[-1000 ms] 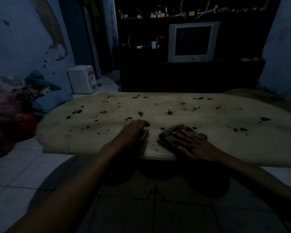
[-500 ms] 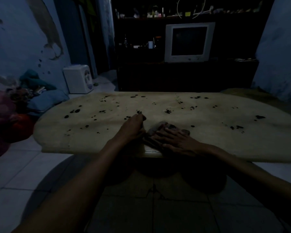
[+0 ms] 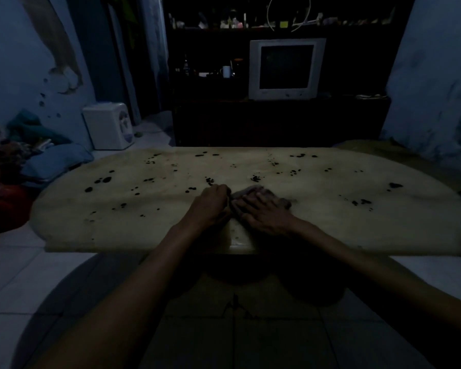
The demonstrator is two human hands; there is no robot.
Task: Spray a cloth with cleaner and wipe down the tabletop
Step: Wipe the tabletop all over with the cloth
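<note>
Dim light fills the room, and the long pale tabletop (image 3: 317,222) in front of me has dark spots all over it. My right hand (image 3: 264,213) lies flat on the cloth (image 3: 253,189), fingers straight, pressing it down near the table's front edge, about the middle. The cloth pokes out past my fingertips, on the far side of that hand. Its long side seems to run left to right, but it is too dark to be sure. My left hand (image 3: 210,206) sits just left of the cloth, right up against it. Its fingers are curled, and I cannot tell if they pinch the cloth's edge or just rest on the table.

I think I am in the middle of wiping. Most dark spots lie away from the cloth: a bunch far to its left, some behind it, and a few far to its right. My right hand is the one on the cloth, so it should push it out to them. My left hand blocks the way left, so it must move first.

I see no spray bottle. Behind the table stand a dark cabinet with an old TV (image 3: 286,69), and a white box (image 3: 108,126) on the floor, back left.
</note>
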